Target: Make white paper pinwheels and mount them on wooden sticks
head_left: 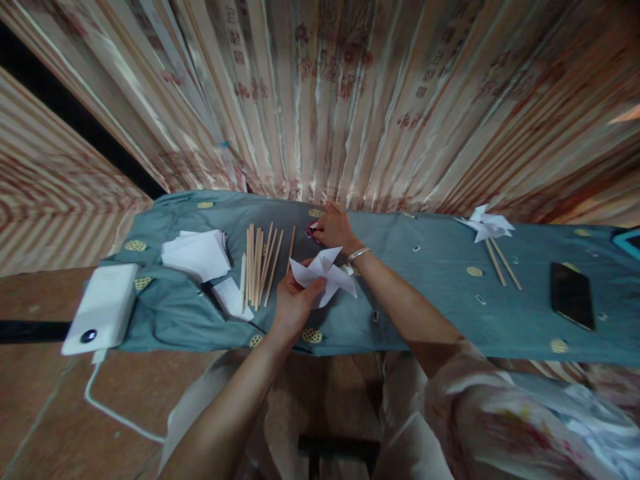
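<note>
Low over the cloth, my left hand [295, 303] pinches a white paper pinwheel [325, 270] with the thumb pressed on its folded blades. My right hand [335, 227], with a bangle at the wrist, reaches past it to the far side of the table. Its fingers are curled at a small red and dark object [313, 231], partly hidden, whose kind I cannot make out. A lone thin wooden stick [291, 248] lies just left of the pinwheel. Beside it is a row of several wooden sticks [257, 267].
At the left are a stack of white paper [197, 255], a single paper piece [233, 298] and a white power bank [103, 307] with a cable. Finished pinwheels on sticks [485, 223] and a dark phone [573, 295] lie right. A curtain [345, 120] hangs along the far edge.
</note>
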Demonstrator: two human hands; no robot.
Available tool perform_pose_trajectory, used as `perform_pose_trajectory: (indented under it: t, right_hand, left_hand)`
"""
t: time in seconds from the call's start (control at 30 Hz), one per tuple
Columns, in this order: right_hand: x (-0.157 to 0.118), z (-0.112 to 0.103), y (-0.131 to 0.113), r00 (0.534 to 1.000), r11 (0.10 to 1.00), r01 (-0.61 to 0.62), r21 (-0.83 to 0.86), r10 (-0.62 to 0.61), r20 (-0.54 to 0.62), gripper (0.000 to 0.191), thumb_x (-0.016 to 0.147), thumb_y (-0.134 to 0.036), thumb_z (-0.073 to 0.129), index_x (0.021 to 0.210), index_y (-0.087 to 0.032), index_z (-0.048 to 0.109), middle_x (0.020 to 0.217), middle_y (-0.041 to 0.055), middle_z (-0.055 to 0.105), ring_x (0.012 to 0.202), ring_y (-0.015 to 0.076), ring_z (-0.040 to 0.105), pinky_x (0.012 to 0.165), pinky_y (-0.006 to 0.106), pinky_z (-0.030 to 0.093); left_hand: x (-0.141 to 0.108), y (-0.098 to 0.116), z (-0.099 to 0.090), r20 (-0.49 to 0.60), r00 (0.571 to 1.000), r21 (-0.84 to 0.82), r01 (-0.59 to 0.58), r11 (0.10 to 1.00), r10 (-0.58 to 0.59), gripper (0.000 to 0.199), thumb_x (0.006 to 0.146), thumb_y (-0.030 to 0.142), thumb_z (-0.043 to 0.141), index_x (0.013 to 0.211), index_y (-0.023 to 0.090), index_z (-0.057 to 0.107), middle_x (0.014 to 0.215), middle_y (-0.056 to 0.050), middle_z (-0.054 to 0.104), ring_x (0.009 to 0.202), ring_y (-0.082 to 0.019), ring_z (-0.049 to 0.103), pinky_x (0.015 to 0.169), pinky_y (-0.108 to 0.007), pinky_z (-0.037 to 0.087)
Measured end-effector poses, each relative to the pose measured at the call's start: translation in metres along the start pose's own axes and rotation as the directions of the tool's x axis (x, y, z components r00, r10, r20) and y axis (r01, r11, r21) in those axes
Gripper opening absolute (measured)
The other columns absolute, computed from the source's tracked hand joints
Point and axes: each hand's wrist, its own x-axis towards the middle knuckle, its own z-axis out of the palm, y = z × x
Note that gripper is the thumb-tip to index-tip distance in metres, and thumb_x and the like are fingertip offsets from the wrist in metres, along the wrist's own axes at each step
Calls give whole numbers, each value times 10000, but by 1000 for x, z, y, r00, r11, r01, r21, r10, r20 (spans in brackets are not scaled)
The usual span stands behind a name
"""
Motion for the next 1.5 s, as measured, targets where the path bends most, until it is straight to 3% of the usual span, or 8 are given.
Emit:
perform_pose_trajectory:
  t: [0.33, 0.47, 0.7, 0.9, 1.07, 1.5]
  right_hand:
    - [-11, -3, -1, 1000, 997, -21, 71, 19, 21, 284, 861, -224, 577, 1065, -166, 766, 1431, 162, 526, 1389, 323, 397, 1095, 492, 405]
    - [-11, -9, -3, 998, 1000, -6, 27, 4, 56, 267, 854, -195, 567, 1014, -147, 775, 1360, 189, 564, 1389, 333, 392, 1061, 486, 422]
    - [-6, -13, -6, 996, 999, 32, 0, -32, 87, 227, 825, -144, 563, 895, -119, 777, 1430, 197, 535, 1422, 318, 374, 1090, 458, 378]
    - [-6, -8, -5, 996, 999, 49, 12, -50, 71, 247, 827, -158, 571, 958, -121, 778, 1446, 191, 523, 1420, 327, 373, 1113, 482, 364]
    - [-3, -6, -3, 993, 996, 83, 8, -84, 88, 240, 833, -148, 553, 897, -116, 782, 1399, 186, 562, 1397, 308, 399, 1120, 460, 361]
    - [-13, -6, -2, 999, 998, 6, 55, -3, -51, 280, 899, -142, 468, 934, -121, 745, 1493, 168, 510, 1464, 279, 350, 1176, 441, 310]
  left_hand:
    - [1, -2, 0, 2, 1000, 21, 3, 1000, -3, 549, 495, 303, 889, 991, 130, 730, 793, -26, 747, 730, -183, 666, 751, -307, 517]
    - [1, -2, 1, -6, 1000, 28, 13, 1000, -13, 555, 501, 296, 888, 1006, 129, 728, 809, -32, 753, 742, -189, 673, 756, -313, 525]
    - [0, 0, 2, -7, 1000, 32, 21, 999, -21, 535, 520, 284, 878, 1012, 133, 730, 805, -34, 751, 735, -190, 675, 734, -305, 530]
    - [2, 0, 2, 0, 1000, 43, 9, 999, -9, 522, 528, 281, 867, 1010, 133, 733, 811, -35, 749, 750, -192, 678, 744, -305, 523]
    - [3, -1, 2, 7, 1000, 33, 13, 999, -13, 516, 533, 274, 867, 1012, 141, 729, 822, -32, 750, 736, -178, 672, 744, -303, 526]
    - [5, -3, 3, -24, 1000, 8, -1, 1000, 1, 513, 493, 288, 889, 961, 149, 731, 803, -30, 747, 730, -178, 663, 742, -303, 526]
